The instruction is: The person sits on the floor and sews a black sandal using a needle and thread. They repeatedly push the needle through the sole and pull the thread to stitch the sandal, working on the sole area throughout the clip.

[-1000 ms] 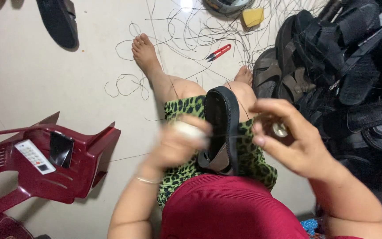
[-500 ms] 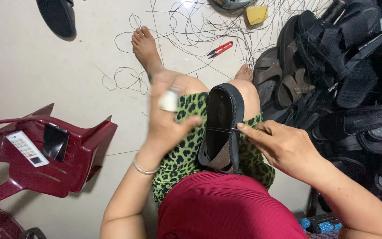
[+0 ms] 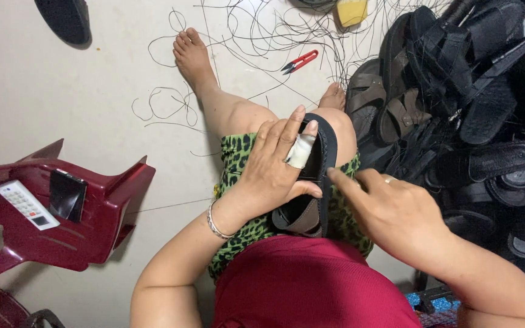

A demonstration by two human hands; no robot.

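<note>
**One sandal on my lap, both hands on it**

The black sandal lies on my knee, over the green leopard-print shorts. Its long axis runs away from me, toe end toward my feet, the brown strap end nearest my body. My left hand is draped over its left edge — fingers spread and curled around the sole, gripping it, with a white bandage wrapped on one finger. My right hand comes in from the other side, forefinger stretched out to touch the sandal's right rim; the other fingers are folded under, and I cannot tell whether they pinch anything. Both hands touch the sandal, but the left has the fuller hold.

Counting: one sandal in hand, one loose black sole well apart at the top left, and a heap of black and brown sandals to my right — too tangled to count. One pair of red thread snips lies among the black threads on the floor. The maroon plastic chair on my left holds one white remote and one dark phone.
</note>
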